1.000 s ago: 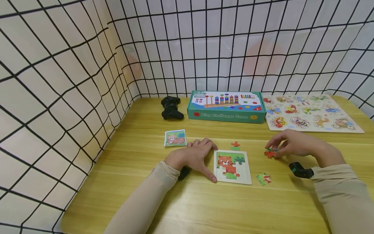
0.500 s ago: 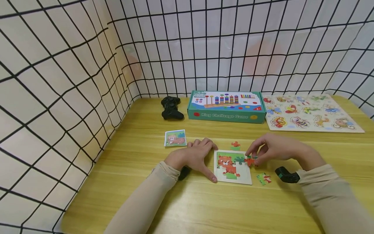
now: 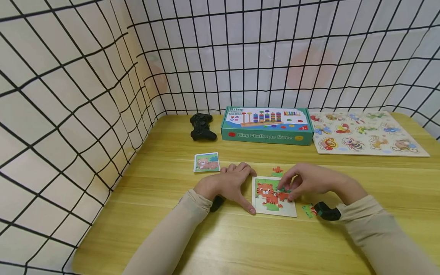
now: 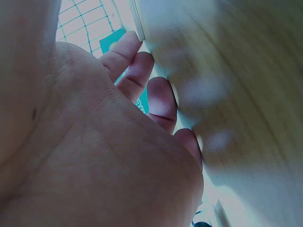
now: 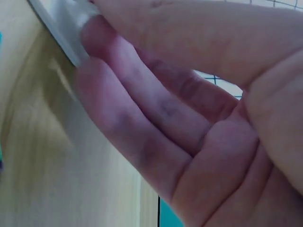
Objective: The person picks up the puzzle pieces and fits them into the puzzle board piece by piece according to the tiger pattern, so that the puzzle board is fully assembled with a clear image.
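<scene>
A square tiger puzzle board (image 3: 293, 208) in a pale frame lies on the table, with several pieces set in its left and middle part. My left hand (image 3: 233, 187) rests at its left side, thumb and forefinger spread along the frame; its other fingertips (image 4: 162, 97) touch the wood in the left wrist view. Over the board's right half, my right hand (image 3: 314, 182) pinches an orange and green puzzle piece (image 3: 283, 196) between thumb and forefinger. In the right wrist view the fingers hide that piece. One loose piece (image 3: 277, 170) lies behind the board, another (image 3: 308, 210) to its right, partly covered by the wrist camera.
A small tiger picture card (image 3: 206, 162) lies left of the board. Farther back are a black game controller (image 3: 202, 127), a green Ring Challenge Game box (image 3: 266, 131) and a wooden insect puzzle board (image 3: 369, 133). Black netting (image 3: 254, 72) lines the table's back and left.
My right hand has carried the pinched puzzle piece leftward from the table right of the board to over the board's open right part. The left hand stays in place.
</scene>
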